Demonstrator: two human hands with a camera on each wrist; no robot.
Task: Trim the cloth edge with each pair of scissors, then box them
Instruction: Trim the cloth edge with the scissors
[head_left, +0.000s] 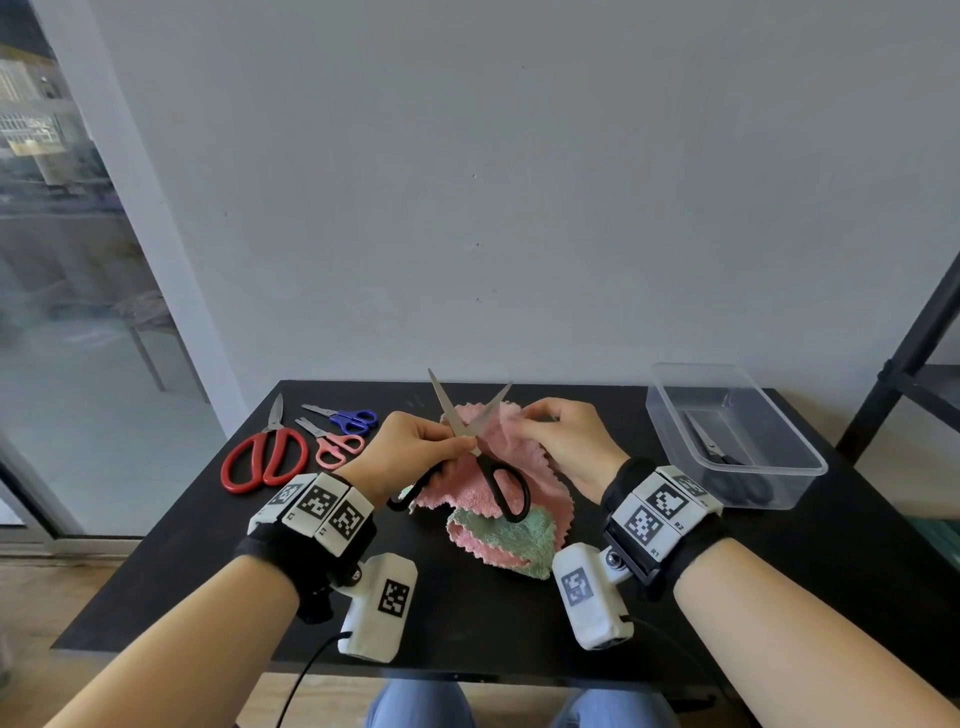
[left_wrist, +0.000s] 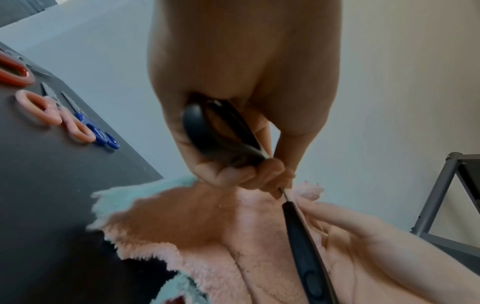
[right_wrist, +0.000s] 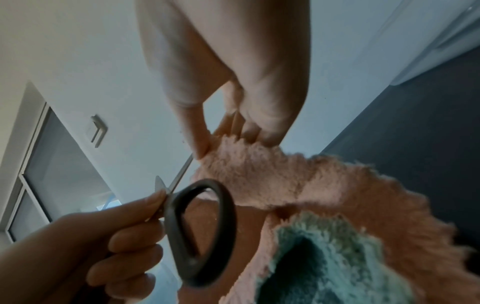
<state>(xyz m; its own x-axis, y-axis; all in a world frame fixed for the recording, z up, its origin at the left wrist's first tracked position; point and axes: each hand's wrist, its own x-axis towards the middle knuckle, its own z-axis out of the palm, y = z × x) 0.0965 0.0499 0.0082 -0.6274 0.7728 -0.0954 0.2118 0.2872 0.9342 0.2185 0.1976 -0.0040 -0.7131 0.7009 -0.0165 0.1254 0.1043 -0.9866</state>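
Note:
Black-handled scissors are held above the table with their blades spread wide, tips pointing up and away. My left hand grips them near the pivot, one handle loop inside the palm, the other loop hanging free. A pink cloth with a green back lies bunched on the table. My right hand pinches its raised pink edge right beside the open blades. Whether the edge lies between the blades is unclear.
Red scissors, pink scissors and blue scissors lie at the left of the black table. A clear plastic box at the right holds one dark pair. A black shelf frame stands further right.

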